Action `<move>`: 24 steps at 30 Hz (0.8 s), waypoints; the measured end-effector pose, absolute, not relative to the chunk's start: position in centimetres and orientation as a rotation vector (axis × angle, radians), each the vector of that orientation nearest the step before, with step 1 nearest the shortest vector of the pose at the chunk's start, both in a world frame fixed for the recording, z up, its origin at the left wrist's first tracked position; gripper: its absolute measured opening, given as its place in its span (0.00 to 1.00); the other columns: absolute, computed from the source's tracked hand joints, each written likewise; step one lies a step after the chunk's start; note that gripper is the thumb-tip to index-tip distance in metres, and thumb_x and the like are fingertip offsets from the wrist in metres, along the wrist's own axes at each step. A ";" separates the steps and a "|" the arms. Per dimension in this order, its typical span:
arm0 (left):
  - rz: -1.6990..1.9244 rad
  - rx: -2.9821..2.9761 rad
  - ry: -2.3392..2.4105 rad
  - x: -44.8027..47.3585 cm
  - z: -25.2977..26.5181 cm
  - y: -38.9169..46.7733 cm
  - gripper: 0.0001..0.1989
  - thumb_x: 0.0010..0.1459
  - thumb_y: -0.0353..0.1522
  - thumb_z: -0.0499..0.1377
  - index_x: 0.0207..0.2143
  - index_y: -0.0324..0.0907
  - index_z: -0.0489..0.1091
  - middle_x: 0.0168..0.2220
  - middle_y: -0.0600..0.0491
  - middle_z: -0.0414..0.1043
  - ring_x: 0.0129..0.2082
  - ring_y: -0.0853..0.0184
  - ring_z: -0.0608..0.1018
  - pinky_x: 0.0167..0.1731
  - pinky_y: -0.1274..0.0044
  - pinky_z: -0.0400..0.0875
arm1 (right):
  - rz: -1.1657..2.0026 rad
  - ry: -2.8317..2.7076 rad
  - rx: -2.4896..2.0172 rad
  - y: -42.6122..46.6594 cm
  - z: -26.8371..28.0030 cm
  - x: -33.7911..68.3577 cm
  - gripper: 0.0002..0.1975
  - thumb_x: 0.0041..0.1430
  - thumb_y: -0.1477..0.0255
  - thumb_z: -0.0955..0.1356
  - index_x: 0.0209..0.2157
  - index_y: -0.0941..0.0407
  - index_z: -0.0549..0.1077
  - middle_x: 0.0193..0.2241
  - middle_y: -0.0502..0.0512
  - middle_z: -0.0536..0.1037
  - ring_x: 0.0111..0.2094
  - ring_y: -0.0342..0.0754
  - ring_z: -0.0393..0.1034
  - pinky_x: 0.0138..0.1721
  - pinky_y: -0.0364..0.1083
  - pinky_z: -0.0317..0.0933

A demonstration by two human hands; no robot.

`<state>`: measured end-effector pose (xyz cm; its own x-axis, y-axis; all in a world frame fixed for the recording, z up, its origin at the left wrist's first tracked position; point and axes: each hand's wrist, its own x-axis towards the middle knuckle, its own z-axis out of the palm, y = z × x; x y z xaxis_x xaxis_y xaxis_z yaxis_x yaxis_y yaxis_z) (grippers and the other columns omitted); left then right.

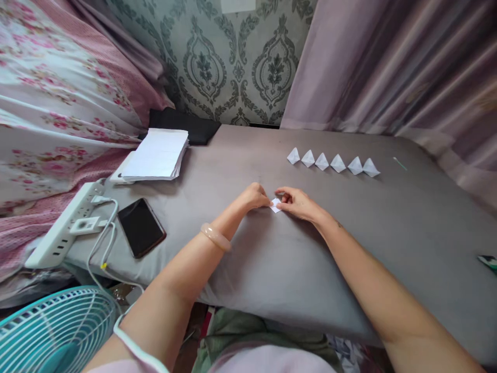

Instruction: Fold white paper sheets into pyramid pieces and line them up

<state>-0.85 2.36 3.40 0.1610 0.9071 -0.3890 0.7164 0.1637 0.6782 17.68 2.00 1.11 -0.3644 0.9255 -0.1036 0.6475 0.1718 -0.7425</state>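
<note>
White paper [275, 206] is pinched in the left hand [255, 197]; opposite those fingers, the right hand [301, 204] touches it, its grip unclear. Uneven pressure might skew the folds.

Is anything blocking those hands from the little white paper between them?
Nothing visible is in the way: the left hand and the right hand both touch the small folded paper directly.

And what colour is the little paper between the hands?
The little paper is white; it shows best in the head view, the only one here.
</note>
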 end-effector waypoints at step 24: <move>1.085 1.023 0.939 -0.7 2.8 -2.0 0.16 0.46 0.39 0.68 0.34 0.36 0.75 0.31 0.52 0.76 0.30 0.73 0.73 0.35 0.79 0.65 | 1.502 -0.961 -1.169 -2.2 3.1 15.0 0.23 0.32 0.64 0.78 0.28 0.56 0.67 0.23 0.46 0.70 0.23 0.38 0.58 0.22 0.40 0.47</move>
<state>-0.65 -2.04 2.78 0.2108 0.9727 -0.0975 -0.2359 0.1474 0.9605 15.02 -2.17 3.14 -0.0716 0.9750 -0.2106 -0.2174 -0.2213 -0.9507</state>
